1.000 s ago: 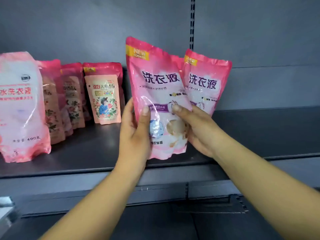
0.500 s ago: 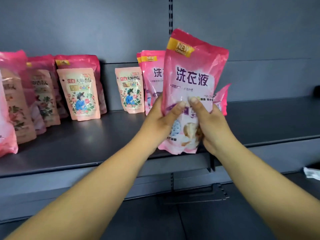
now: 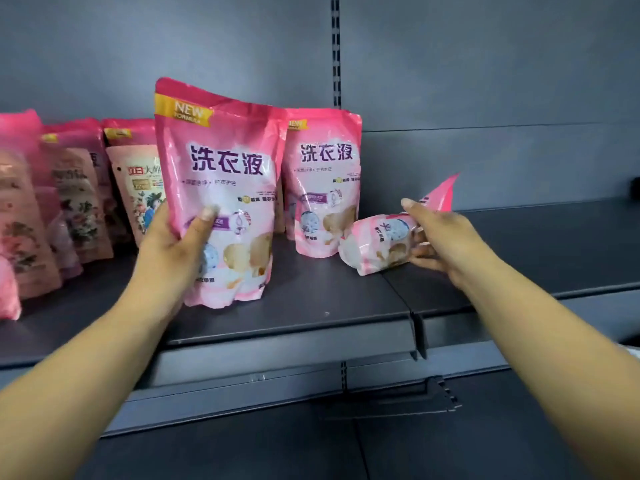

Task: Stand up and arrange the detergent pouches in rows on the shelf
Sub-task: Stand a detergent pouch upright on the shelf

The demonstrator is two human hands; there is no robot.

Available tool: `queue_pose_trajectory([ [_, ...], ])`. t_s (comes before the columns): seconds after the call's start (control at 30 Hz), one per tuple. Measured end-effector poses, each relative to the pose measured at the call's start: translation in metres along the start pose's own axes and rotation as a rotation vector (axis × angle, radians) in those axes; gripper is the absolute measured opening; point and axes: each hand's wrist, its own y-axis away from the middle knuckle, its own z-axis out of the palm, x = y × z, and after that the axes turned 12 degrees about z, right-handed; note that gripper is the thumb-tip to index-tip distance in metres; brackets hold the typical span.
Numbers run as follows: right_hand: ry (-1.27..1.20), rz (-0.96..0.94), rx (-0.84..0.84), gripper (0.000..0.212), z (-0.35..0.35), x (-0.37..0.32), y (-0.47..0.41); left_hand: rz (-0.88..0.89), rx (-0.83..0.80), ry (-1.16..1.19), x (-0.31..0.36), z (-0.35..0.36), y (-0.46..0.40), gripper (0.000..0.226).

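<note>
My left hand [image 3: 175, 242] grips a pink detergent pouch [image 3: 225, 174] upright on the dark shelf [image 3: 311, 299], thumb across its front. Behind and to its right a second pink pouch [image 3: 322, 174] of the same kind stands upright near the back wall. Further right a third pink pouch [image 3: 384, 244] lies on its side on the shelf, its pink top pointing up to the right. My right hand [image 3: 436, 237] holds this lying pouch around its middle.
Several smaller pink and peach pouches [image 3: 76, 199] stand in rows at the left of the shelf. The shelf's right section [image 3: 536, 251] is bare dark metal. A slotted upright [image 3: 335, 50] runs down the grey back wall. A lower shelf [image 3: 381, 445] lies below.
My right hand let go of the front pouch and moved right to take the lying pouch. My left hand set the front pouch down upright, further left.
</note>
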Motion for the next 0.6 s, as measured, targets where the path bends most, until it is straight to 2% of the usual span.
queue_pose_trajectory([
  [0.1,0.043,0.121,0.024,0.039,0.002,-0.005,-0.013,0.032,-0.127,-0.07,-0.007,-0.021,-0.006,0.033],
  [0.23,0.02,0.09,0.093,0.021,0.014,-0.001,-0.028,0.027,-0.226,-0.07,-0.008,-0.03,0.001,0.048],
  [0.33,-0.021,-0.029,0.161,0.014,0.025,0.003,-0.031,0.028,-0.165,-0.035,-0.002,-0.026,0.006,0.063],
  [0.47,-0.026,-0.15,0.222,0.041,0.035,0.005,-0.03,0.086,-0.126,0.01,-0.004,-0.028,0.011,0.096],
  [0.53,-0.05,-0.188,0.225,0.043,0.042,0.004,-0.025,0.098,-0.097,-0.082,-0.004,-0.027,0.014,0.105],
  [0.6,-0.086,-0.233,0.203,0.044,0.049,0.003,-0.019,0.184,0.013,-0.22,0.005,-0.023,0.02,0.104],
])
